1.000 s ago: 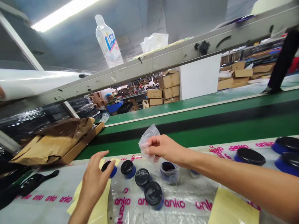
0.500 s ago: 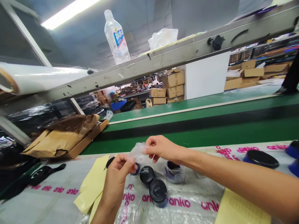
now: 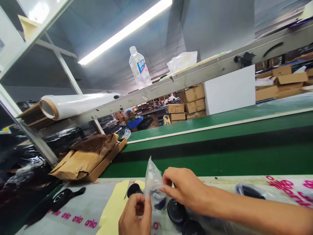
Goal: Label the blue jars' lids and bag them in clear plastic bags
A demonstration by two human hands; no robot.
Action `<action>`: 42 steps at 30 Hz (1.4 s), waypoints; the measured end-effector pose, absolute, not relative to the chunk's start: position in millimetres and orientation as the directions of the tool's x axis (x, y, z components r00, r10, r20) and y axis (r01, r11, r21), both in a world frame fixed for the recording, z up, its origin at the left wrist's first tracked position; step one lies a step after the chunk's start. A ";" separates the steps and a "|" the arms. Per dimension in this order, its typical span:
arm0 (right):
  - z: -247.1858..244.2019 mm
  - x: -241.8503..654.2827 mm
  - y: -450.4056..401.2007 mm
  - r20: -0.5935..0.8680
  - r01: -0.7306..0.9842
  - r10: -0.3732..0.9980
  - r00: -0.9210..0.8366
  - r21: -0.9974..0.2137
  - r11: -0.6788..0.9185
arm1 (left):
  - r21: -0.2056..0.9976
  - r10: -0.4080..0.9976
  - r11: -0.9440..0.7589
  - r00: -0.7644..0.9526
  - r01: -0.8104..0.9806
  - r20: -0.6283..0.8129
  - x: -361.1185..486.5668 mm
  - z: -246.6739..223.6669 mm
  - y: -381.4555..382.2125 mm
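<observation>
A clear plastic bag (image 3: pixel 153 182) stands up between my two hands, its top corner pointing upward. My left hand (image 3: pixel 137 213) pinches its lower left edge between thumb and fingers. On the bag's right side, my right hand (image 3: pixel 183 186) holds it with bent fingers. Behind the bag's lower part shows a dark blue round piece (image 3: pixel 160 204); whether it is inside cannot be told. Round black-topped containers (image 3: pixel 176 211) sit just right of and below the bag. Another black-topped one (image 3: pixel 134 190) is beyond my left hand, beside yellow paper (image 3: pixel 112 209).
A cardboard tray with brown paper (image 3: pixel 88 160) lies at the left, near a black strap-like item (image 3: pixel 65 198). Behind the plastic-covered work surface (image 3: pixel 97 195) runs a green belt (image 3: pixel 220 163). Overhead, a metal beam (image 3: pixel 156 94) carries a bottle (image 3: pixel 140 70) and a plastic roll (image 3: pixel 80 104).
The camera view has tilted up and turned left, so the scene sits lower and further right. The bag, crumpled between my fingers before, now stands upright and more spread out.
</observation>
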State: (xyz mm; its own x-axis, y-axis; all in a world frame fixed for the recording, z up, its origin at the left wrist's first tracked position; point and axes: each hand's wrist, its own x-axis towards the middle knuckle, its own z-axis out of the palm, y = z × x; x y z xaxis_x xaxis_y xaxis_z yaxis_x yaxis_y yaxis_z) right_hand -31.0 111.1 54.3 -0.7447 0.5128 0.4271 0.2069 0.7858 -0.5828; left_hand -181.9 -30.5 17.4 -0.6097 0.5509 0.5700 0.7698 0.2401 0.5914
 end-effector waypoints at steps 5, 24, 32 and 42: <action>65.1 -72.9 133.0 0.442 0.242 0.401 -0.803 -0.372 0.896 | 0.350 0.543 0.290 -0.454 0.891 0.706 -206.1 24.2 -16.3; 30.6 -71.2 166.8 0.115 -0.149 -0.160 -0.980 0.099 0.984 | 0.048 0.862 0.209 -0.207 0.977 0.462 -222.4 -30.9 -30.3; 42.0 -72.9 162.7 0.093 0.012 -0.005 -0.996 0.173 0.985 | -0.043 0.864 0.223 -0.177 0.974 0.472 -224.1 -42.2 -26.7; 45.9 -73.6 162.1 0.025 -0.123 -0.134 -0.991 0.258 0.958 | -0.105 0.863 0.209 -0.133 0.972 0.487 -223.8 -45.8 -27.7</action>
State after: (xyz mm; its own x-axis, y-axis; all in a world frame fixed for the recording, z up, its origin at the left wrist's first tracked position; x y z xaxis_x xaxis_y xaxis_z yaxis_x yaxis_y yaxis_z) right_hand -73.6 162.1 45.9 -0.9907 -0.1336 0.0251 -0.1227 0.9584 0.2579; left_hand -223.8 -27.7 -45.8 -0.1331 0.8629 0.4875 0.9722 0.2094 -0.1051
